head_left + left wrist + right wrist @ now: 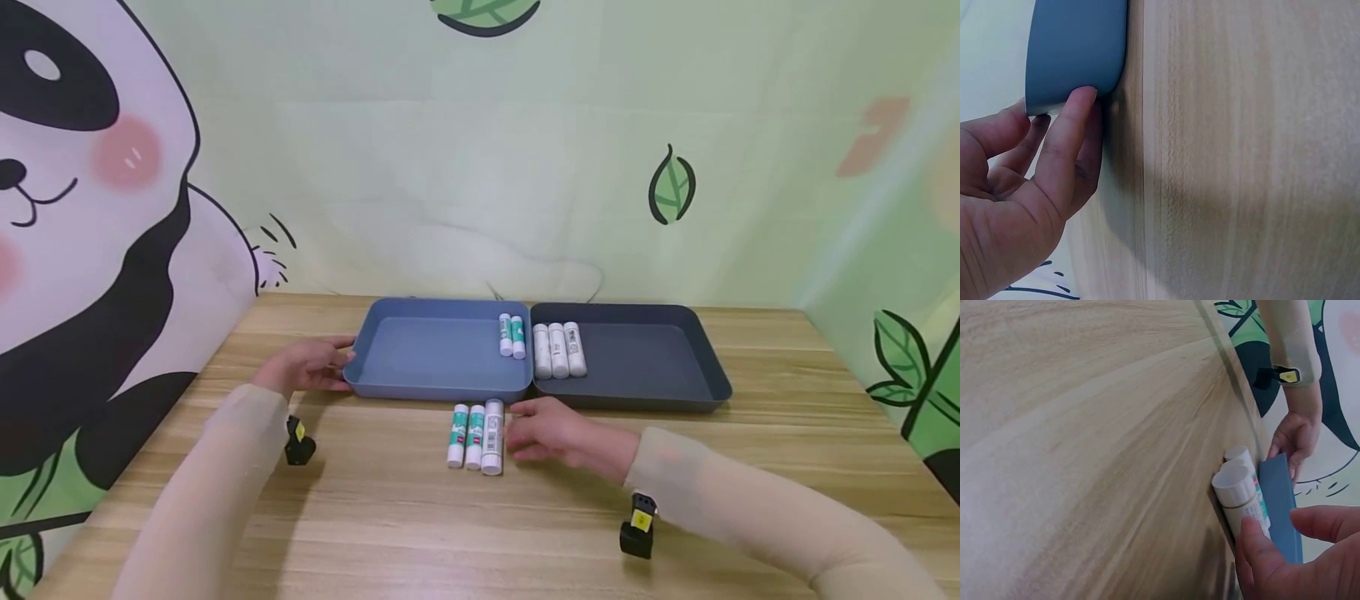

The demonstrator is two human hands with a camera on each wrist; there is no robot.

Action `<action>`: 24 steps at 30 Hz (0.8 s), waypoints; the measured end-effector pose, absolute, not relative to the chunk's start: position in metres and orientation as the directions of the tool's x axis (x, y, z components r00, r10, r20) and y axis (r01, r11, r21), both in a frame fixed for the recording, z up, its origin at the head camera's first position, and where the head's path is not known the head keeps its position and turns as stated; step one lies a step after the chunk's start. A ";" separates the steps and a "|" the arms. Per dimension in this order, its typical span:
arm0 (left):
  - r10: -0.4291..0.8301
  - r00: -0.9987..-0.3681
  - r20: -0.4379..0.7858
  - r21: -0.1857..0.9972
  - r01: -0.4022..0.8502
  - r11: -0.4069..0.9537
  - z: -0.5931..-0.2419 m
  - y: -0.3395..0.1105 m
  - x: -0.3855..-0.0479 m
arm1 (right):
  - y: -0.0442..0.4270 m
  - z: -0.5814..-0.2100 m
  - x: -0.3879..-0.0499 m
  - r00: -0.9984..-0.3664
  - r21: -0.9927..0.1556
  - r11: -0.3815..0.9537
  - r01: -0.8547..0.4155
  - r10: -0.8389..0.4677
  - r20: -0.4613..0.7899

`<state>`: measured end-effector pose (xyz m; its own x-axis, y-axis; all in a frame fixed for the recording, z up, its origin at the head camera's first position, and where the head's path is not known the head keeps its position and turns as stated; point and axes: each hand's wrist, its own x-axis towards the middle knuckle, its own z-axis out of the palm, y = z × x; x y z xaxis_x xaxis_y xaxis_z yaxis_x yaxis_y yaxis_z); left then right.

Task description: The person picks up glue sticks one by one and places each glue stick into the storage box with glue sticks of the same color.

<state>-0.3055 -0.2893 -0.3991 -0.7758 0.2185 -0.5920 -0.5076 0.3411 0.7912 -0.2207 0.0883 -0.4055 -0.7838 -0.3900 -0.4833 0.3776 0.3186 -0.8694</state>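
Observation:
At the left end of the blue tray, my left hand touches the outer wall with its fingertips; the left wrist view shows this hand at the corner of the tray. My right hand is just right of a larger white glue stick. In the right wrist view a fingertip of that hand lies against the stick, with the thumb apart. Left of it, two slimmer green-and-white sticks lie side by side on the table.
Two small green-and-white sticks lie at the blue tray's right end. A dark grey tray adjoins it, with three larger white sticks at its left end. A patterned backdrop stands behind the wooden table.

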 end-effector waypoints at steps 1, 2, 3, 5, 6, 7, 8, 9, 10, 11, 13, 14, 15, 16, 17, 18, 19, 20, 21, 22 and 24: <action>0.222 -0.776 -0.591 0.792 -0.506 0.341 -0.399 -0.289 -0.306 | 0.088 -0.407 -0.221 -0.785 -0.869 0.319 0.378 -0.386 -0.484; 0.221 -0.776 -0.590 0.792 -0.505 0.342 -0.400 -0.289 -0.306 | 0.087 -0.408 -0.221 -0.787 -0.870 0.322 0.374 -0.387 -0.481; 0.224 -0.776 -0.590 0.793 -0.504 0.342 -0.400 -0.289 -0.306 | 0.087 -0.409 -0.221 -0.789 -0.869 0.318 0.378 -0.380 -0.483; 0.229 -0.776 -0.588 0.795 -0.503 0.339 -0.401 -0.289 -0.306 | 0.084 -0.411 -0.221 -0.796 -0.869 0.313 0.384 -0.365 -0.483; 0.231 -0.776 -0.588 0.795 -0.502 0.340 -0.401 -0.289 -0.306 | 0.083 -0.412 -0.221 -0.800 -0.869 0.308 0.388 -0.356 -0.484; 0.231 -0.775 -0.588 0.795 -0.501 0.342 -0.400 -0.289 -0.306 | 0.082 -0.413 -0.222 -0.803 -0.868 0.306 0.392 -0.347 -0.485; 0.230 -0.775 -0.589 0.794 -0.502 0.342 -0.400 -0.289 -0.306 | 0.080 -0.414 -0.222 -0.806 -0.867 0.307 0.392 -0.339 -0.485; 0.229 -0.774 -0.590 0.794 -0.502 0.343 -0.399 -0.289 -0.306 | 0.078 -0.414 -0.222 -0.810 -0.866 0.304 0.397 -0.327 -0.486; 0.228 -0.774 -0.591 0.792 -0.504 0.345 -0.399 -0.289 -0.306 | 0.077 -0.414 -0.222 -0.814 -0.864 0.309 0.397 -0.317 -0.487; 0.230 -0.774 -0.591 0.792 -0.502 0.347 -0.398 -0.289 -0.306 | 0.075 -0.414 -0.223 -0.817 -0.863 0.313 0.397 -0.309 -0.488; 0.228 -0.774 -0.591 0.792 -0.501 0.349 -0.397 -0.288 -0.305 | 0.073 -0.415 -0.222 -0.825 -0.860 0.331 0.389 -0.289 -0.485; 0.227 -0.774 -0.591 0.791 -0.502 0.348 -0.396 -0.288 -0.305 | 0.071 -0.414 -0.222 -0.830 -0.857 0.345 0.382 -0.279 -0.483; 0.227 -0.774 -0.591 0.791 -0.502 0.349 -0.395 -0.288 -0.305 | 0.070 -0.414 -0.222 -0.835 -0.854 0.360 0.376 -0.268 -0.481; 0.227 -0.774 -0.591 0.791 -0.502 0.349 -0.395 -0.287 -0.305 | 0.068 -0.414 -0.222 -0.840 -0.850 0.376 0.369 -0.258 -0.478; 0.228 -0.774 -0.591 0.792 -0.501 0.349 -0.395 -0.287 -0.305 | 0.067 -0.414 -0.222 -0.845 -0.846 0.392 0.361 -0.247 -0.475; 0.228 -0.773 -0.591 0.791 -0.502 0.350 -0.395 -0.287 -0.305 | 0.066 -0.415 -0.221 -0.849 -0.841 0.409 0.355 -0.235 -0.473; 0.229 -0.773 -0.592 0.790 -0.502 0.351 -0.395 -0.287 -0.305 | 0.065 -0.415 -0.221 -0.854 -0.836 0.425 0.347 -0.226 -0.469; 0.227 -0.771 -0.595 0.789 -0.505 0.351 -0.395 -0.287 -0.306 | 0.064 -0.415 -0.221 -0.858 -0.832 0.437 0.341 -0.217 -0.466; 0.225 -0.769 -0.598 0.786 -0.508 0.352 -0.396 -0.287 -0.306 | 0.063 -0.416 -0.220 -0.861 -0.829 0.446 0.338 -0.210 -0.464; 0.221 -0.767 -0.602 0.783 -0.513 0.352 -0.396 -0.287 -0.306 | 0.062 -0.416 -0.220 -0.863 -0.827 0.453 0.334 -0.205 -0.461; 0.218 -0.765 -0.606 0.779 -0.517 0.354 -0.397 -0.287 -0.306 | 0.061 -0.417 -0.219 -0.866 -0.824 0.461 0.329 -0.199 -0.458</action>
